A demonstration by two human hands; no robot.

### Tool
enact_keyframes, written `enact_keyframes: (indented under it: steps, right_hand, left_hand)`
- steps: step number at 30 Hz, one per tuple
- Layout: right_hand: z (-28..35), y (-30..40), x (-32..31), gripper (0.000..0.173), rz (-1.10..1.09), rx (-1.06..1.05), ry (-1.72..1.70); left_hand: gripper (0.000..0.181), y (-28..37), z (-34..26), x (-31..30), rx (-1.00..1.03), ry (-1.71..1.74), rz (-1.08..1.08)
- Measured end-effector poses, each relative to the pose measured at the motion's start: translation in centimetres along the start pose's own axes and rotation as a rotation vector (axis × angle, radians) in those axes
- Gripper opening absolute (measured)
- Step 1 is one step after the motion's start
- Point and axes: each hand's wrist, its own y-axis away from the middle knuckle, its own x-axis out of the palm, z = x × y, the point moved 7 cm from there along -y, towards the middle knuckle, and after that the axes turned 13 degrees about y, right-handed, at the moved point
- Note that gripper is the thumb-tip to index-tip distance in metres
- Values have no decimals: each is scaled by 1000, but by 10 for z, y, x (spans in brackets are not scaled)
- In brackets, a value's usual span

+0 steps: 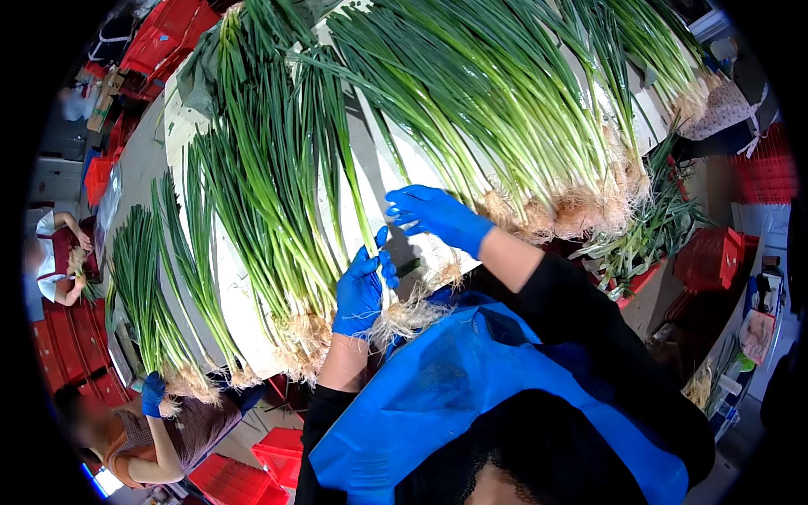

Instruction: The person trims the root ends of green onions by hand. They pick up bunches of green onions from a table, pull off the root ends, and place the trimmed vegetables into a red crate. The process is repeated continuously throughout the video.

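Both my hands wear blue gloves. My left hand (365, 287) is closed round the pale lower stem of a green onion (363, 218), its white stringy roots hanging below the fingers over my blue apron. Above the white table top, my right hand (435, 218) is held with fingers extended, nothing visible in it; its palm is hidden. Left of my left hand lies a row of green onions (271, 221), roots toward me. Another large heap of green onions (505, 126) spreads across the table at the right, its brownish roots along the table's near edge.
A co-worker's gloved hand (153, 394) touches roots at the lower left, beside more green onions. Another person (66, 252) stands at the far left, holding stalks. Red crates (278, 454) stand below left. Stripped leaves (656, 221) fill a container at right, near another red crate (710, 259).
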Motion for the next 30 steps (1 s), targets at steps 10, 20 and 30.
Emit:
enact_keyframes:
  steps: [10, 20, 30]
  right_hand:
    - [1, -64, 88, 37, 85, 81, -290]
    - [-11, -9, 73, 24, -147, 0, -232]
    - [31, 173, 8, 37, -150, -149, 167]
  left_hand:
    - [38, 30, -10, -33, -21, -81, -154]
    - [35, 12, -24, -46, 69, -104, -311]
    - [26, -28, -43, -44, 210, -684, -465]
